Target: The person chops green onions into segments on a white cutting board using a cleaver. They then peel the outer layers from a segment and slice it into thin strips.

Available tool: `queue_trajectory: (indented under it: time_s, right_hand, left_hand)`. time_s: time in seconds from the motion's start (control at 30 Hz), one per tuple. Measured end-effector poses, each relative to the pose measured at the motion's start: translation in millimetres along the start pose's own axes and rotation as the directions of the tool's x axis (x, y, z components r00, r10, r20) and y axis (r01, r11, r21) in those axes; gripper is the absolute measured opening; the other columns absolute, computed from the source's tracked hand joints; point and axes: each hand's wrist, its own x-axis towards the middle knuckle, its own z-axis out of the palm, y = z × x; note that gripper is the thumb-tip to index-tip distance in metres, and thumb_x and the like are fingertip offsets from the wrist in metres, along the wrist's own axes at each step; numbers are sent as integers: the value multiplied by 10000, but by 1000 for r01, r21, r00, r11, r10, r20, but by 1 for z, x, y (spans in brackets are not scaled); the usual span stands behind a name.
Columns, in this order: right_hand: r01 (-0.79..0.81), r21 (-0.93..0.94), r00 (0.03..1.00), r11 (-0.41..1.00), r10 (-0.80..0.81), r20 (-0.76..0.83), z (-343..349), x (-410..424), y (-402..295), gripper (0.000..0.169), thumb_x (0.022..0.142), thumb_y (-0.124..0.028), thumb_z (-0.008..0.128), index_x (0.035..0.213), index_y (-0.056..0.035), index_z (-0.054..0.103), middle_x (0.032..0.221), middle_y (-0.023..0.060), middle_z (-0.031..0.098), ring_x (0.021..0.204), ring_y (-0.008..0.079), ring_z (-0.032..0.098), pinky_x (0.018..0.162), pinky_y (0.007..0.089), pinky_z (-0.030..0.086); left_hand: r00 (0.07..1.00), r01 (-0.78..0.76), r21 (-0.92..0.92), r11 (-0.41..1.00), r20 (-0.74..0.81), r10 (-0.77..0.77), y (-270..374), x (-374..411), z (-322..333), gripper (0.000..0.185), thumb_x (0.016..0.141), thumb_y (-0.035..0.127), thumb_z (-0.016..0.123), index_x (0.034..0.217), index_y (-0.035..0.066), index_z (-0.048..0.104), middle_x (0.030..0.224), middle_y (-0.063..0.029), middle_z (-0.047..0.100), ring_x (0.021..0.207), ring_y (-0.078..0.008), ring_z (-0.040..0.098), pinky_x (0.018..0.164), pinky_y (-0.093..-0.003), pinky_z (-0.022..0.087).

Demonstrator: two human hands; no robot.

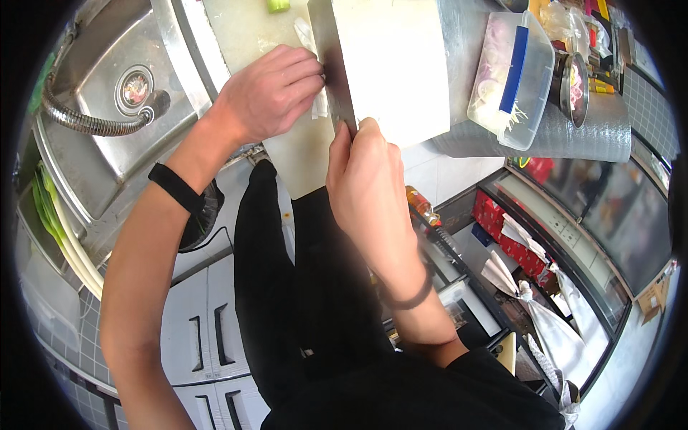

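My right hand [371, 183] grips a broad knife with a grey metal blade [336, 70], thumb and forefinger pinching its near end; the handle is hidden in the hand. My left hand [274, 94] rests with curled fingertips against the blade's left side, over a pale cutting board [306, 156]. White pieces [304, 33], perhaps vegetable, show above and below this hand; what lies under it is hidden. A short green vegetable piece [278, 5] lies at the board's top. Right of the blade is a bright white flat surface [398, 70], too overexposed to identify.
A steel sink [177, 75] with a flexible metal hose [80, 123] is at left, above long scallions [64, 236]. At right stand a clear plastic container [532, 107] of sliced onion and a metal bowl [575, 91] with pink pieces. A glass-doored cabinet [596, 215] stands lower right.
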Motion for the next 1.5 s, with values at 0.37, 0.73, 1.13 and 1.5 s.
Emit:
queue_trajectory:
  time_s: [0.37, 0.73, 1.13, 1.5]
  right_hand:
    - [-65, -4, 998, 998, 65, 14, 7, 1, -3, 336, 1192, -158, 590, 974, 98, 587, 784, 413, 705, 789, 622, 742, 694, 664, 606]
    - [-87, 3, 996, 996, 86, 38, 2, 0, -8, 339, 1188, -165, 592, 968, 93, 590, 790, 415, 713, 809, 620, 749, 715, 664, 612]
    - [-3, 15, 995, 1000, 4, -98, 27, 12, -3, 356, 1190, -178, 587, 982, 111, 606, 804, 422, 712, 813, 647, 737, 734, 674, 605]
    - [-53, 284, 995, 957, 76, -71, 10, 29, 27, 338, 1168, -208, 655, 1044, 106, 658, 880, 407, 745, 876, 630, 747, 800, 671, 600]
  left_hand:
    - [1000, -6, -25, 1000, -3, 6, -2, 0, -1, 246, 835, -29, 844, 1067, -40, 761, 1148, -157, 755, 1119, -373, 723, 979, -449, 610]
    - [999, 11, -38, 999, -35, -13, 1, 2, 0, 257, 817, -42, 855, 1058, -37, 767, 1133, -164, 754, 1088, -375, 728, 958, -450, 615]
    - [998, 3, -26, 1000, -55, -5, -1, 4, -6, 227, 804, -12, 827, 1013, -6, 738, 1049, -122, 717, 1028, -336, 709, 931, -419, 616]
    - [998, 58, -3, 998, -25, -58, 13, 17, -7, 230, 836, -64, 859, 1036, -10, 761, 1099, -151, 768, 1067, -381, 755, 959, -469, 624]
